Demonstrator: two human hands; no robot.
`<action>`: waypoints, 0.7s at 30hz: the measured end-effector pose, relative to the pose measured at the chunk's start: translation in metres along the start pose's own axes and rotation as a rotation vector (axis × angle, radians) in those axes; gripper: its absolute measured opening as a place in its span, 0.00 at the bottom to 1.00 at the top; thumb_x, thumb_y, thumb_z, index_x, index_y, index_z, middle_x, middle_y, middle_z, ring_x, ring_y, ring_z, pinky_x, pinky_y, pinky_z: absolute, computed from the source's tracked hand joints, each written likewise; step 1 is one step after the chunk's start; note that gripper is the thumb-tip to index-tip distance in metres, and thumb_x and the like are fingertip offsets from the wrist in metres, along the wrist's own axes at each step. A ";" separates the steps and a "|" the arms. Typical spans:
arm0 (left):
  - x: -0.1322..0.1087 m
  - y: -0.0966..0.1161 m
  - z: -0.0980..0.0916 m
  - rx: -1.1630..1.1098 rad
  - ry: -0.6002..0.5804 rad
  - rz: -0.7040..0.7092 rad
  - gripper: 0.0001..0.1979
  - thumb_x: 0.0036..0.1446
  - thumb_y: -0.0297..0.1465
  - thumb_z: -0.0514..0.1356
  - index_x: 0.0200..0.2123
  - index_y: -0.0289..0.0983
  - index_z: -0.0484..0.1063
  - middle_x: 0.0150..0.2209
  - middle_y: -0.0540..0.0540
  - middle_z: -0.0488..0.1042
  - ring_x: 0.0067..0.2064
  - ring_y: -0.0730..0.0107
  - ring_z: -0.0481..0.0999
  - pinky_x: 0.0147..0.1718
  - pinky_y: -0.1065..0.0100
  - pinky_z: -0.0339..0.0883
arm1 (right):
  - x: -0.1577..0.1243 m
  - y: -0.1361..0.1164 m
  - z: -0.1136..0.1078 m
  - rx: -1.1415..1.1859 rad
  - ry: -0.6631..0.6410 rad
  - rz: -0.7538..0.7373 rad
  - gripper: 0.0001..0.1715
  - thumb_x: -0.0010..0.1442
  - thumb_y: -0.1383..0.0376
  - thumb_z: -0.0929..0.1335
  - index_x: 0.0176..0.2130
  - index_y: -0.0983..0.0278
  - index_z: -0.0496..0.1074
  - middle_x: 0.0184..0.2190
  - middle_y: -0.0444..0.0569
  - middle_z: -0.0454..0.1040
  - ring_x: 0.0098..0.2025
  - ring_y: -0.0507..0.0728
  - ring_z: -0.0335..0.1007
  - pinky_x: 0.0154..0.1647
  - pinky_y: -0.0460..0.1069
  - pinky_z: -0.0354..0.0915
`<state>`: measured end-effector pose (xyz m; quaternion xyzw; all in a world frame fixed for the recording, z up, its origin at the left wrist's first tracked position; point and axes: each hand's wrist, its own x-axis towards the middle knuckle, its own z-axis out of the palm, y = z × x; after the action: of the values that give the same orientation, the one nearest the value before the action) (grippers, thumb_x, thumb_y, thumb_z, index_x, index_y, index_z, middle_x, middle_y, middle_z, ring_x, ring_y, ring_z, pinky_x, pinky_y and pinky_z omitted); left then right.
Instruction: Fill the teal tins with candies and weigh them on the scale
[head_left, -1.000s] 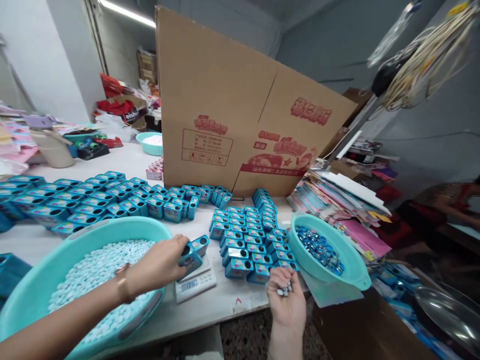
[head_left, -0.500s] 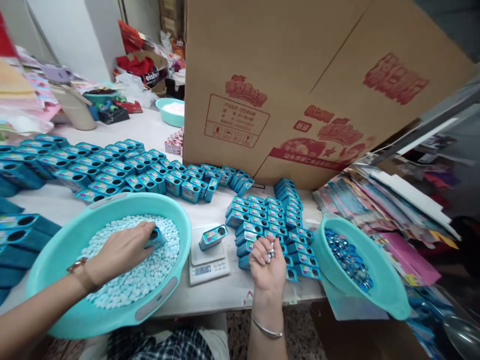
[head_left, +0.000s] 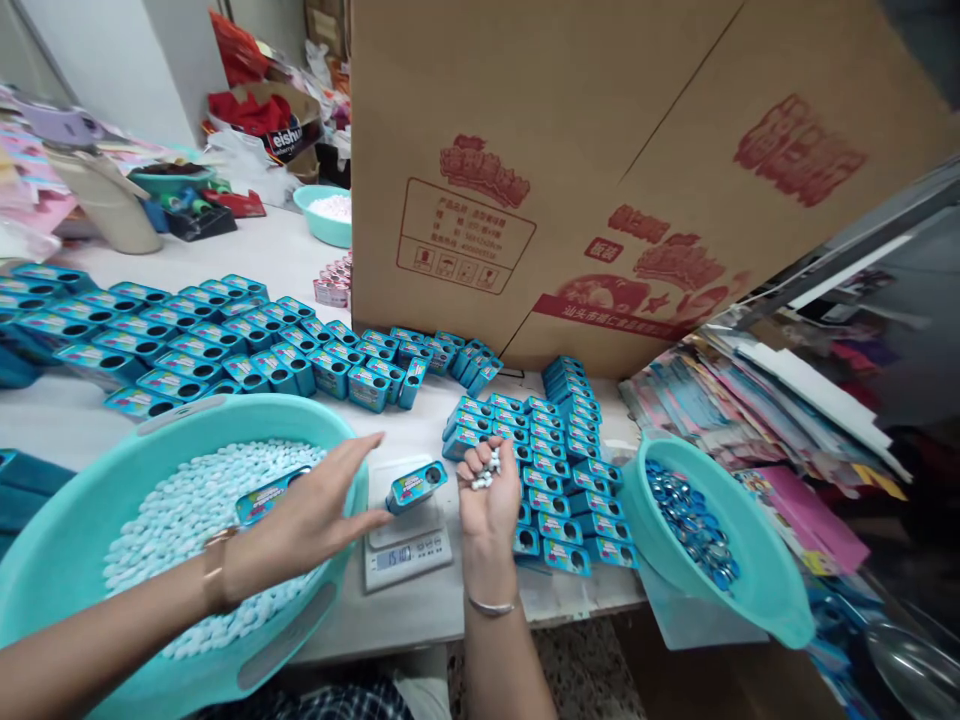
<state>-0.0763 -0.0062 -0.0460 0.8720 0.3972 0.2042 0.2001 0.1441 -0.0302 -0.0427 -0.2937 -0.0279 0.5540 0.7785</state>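
Note:
My left hand (head_left: pixel 315 520) reaches over the rim of a large turquoise basin (head_left: pixel 247 678), thumb and fingers spread. Its fingertips are close to a blue tin (head_left: pixel 417 487) with a round dark hole, which rests on a small white digital scale (head_left: pixel 409 560). Partly behind that hand, another blue tin (head_left: pixel 262 497) lies on the pale candies (head_left: pixel 202 520) in the basin. Right of the scale, my right hand (head_left: pixel 487 510) is curled palm-up around several small white candies (head_left: pixel 486 470).
Blue tins (head_left: pixel 555 500) stand in rows right of the scale, and more tins (head_left: pixel 187 340) at the back left. A turquoise bowl (head_left: pixel 780 590) of shiny blue round pieces is at the right edge. A big carton (head_left: pixel 570 120) blocks the back.
My left hand has left the tin in the basin and moved right to the scale, opening. My right hand, still curled round candies, has shifted left towards the scale.

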 end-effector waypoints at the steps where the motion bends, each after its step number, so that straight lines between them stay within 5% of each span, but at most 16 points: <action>1: 0.009 0.010 0.009 -0.054 -0.009 0.029 0.38 0.55 0.43 0.57 0.64 0.40 0.44 0.63 0.39 0.55 0.62 0.55 0.57 0.58 0.56 0.57 | 0.003 0.006 0.004 -0.035 0.000 -0.018 0.11 0.59 0.57 0.64 0.32 0.62 0.62 0.20 0.36 0.55 0.19 0.45 0.51 0.19 0.41 0.51; 8: 0.054 0.033 0.063 -0.231 -0.136 -0.088 0.23 0.51 0.32 0.59 0.51 0.40 0.64 0.49 0.44 0.73 0.49 0.57 0.73 0.46 0.63 0.65 | 0.012 0.029 0.009 -0.191 -0.016 -0.129 0.14 0.57 0.54 0.65 0.32 0.62 0.65 0.20 0.36 0.56 0.20 0.46 0.52 0.22 0.43 0.54; 21: 0.053 0.031 0.057 -0.279 -0.199 -0.098 0.22 0.50 0.33 0.58 0.51 0.42 0.68 0.44 0.46 0.76 0.46 0.57 0.75 0.44 0.65 0.65 | 0.009 0.030 0.006 -0.196 0.004 -0.131 0.12 0.57 0.55 0.65 0.32 0.62 0.64 0.18 0.35 0.55 0.19 0.45 0.49 0.21 0.43 0.52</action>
<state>0.0038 0.0053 -0.0675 0.8312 0.3854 0.1600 0.3674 0.1201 -0.0129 -0.0550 -0.3669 -0.0996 0.4961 0.7806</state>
